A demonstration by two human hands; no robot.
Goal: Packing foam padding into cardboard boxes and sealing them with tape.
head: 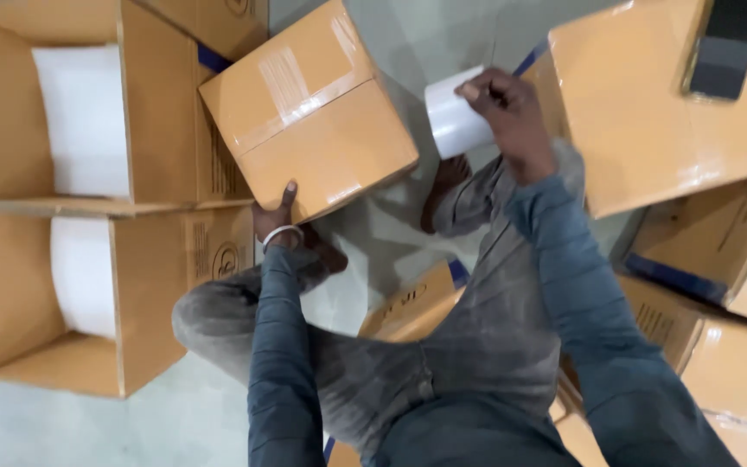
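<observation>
Here the sealed cardboard box [309,108] sits tilted on the floor [175,424], just far of the person's knees. Left hand [276,220] grips its near bottom edge, fingers curled under. Right hand [507,108] grasps a white roll [456,121] to the right of the box. Open cartons [157,164] with white rolls inside stand at left. More sealed boxes [676,112] are stacked at right, with a dark phone [726,43] lying on the top one.
</observation>
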